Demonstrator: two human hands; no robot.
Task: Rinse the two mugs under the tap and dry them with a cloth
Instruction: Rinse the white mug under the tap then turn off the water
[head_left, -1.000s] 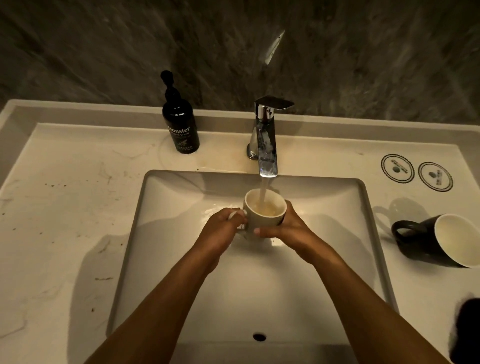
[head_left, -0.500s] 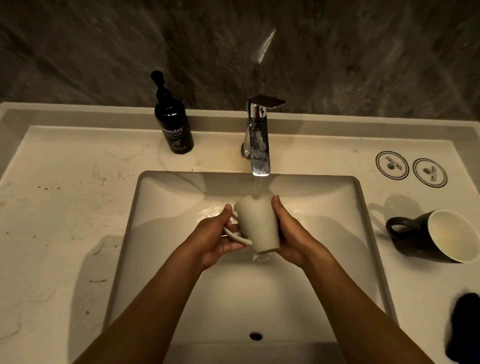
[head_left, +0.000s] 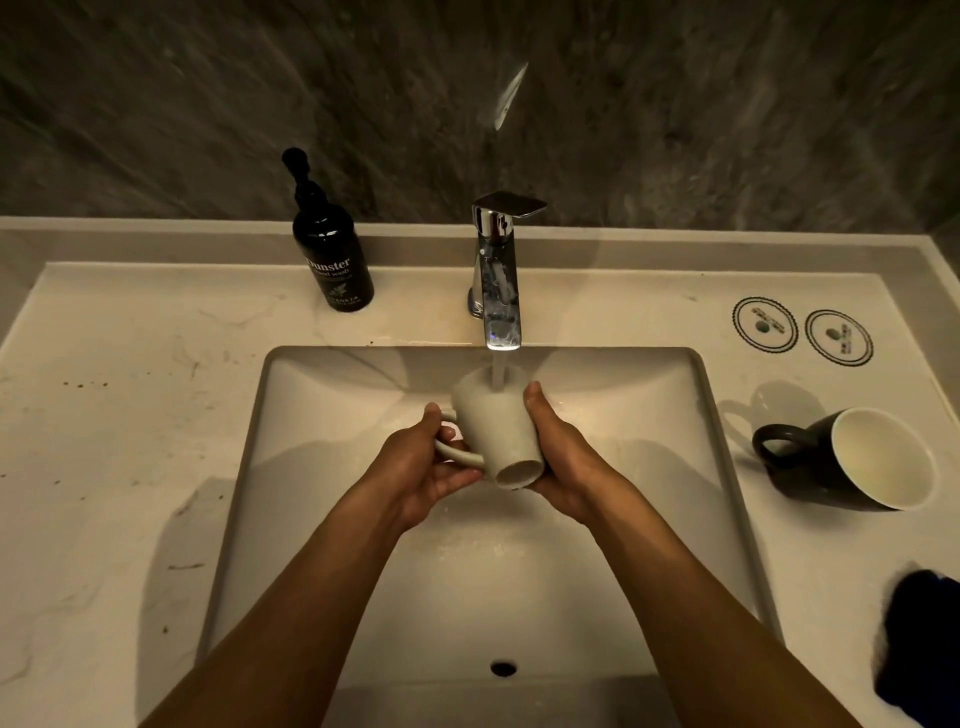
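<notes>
Pale ceramic, the white mug (head_left: 496, 434) lies tipped between your two hands over the sink (head_left: 322, 415), its base toward you and its mouth turned away under the tap (head_left: 500, 291). Your left hand (head_left: 423, 467) grips the handle side, fingers curled around the handle loop. Your right hand (head_left: 558, 457) cups the opposite wall, fingers wrapped along it. The water stream (head_left: 497, 371) lands on the mug's upper far end, just beyond your fingertips. Well to the right of your right hand, the black mug (head_left: 852, 457) lies on its side on the counter (head_left: 104, 441). Nearer you on that side lies the dark cloth (head_left: 919, 639).
</notes>
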